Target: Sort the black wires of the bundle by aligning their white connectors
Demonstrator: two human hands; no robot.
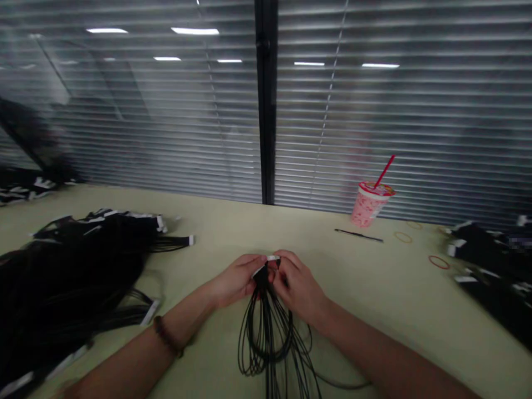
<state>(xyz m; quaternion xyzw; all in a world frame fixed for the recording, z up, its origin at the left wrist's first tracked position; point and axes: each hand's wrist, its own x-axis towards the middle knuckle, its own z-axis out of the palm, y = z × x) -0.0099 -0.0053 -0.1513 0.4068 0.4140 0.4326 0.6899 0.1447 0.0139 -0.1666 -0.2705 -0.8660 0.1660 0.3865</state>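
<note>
My left hand and my right hand meet at the middle of the pale table. Both are closed on the top of a bundle of thin black cables, pinching it where a small white tag shows between the fingertips. The cable loops hang down toward me and spread over the table. A dark bead bracelet is on my left wrist.
A big heap of black cables with white tags fills the left side. More tagged black cables lie at the right. A pink cup with a red straw stands at the back, near a black pen-like stick and loose rubber bands. Window blinds run behind the table.
</note>
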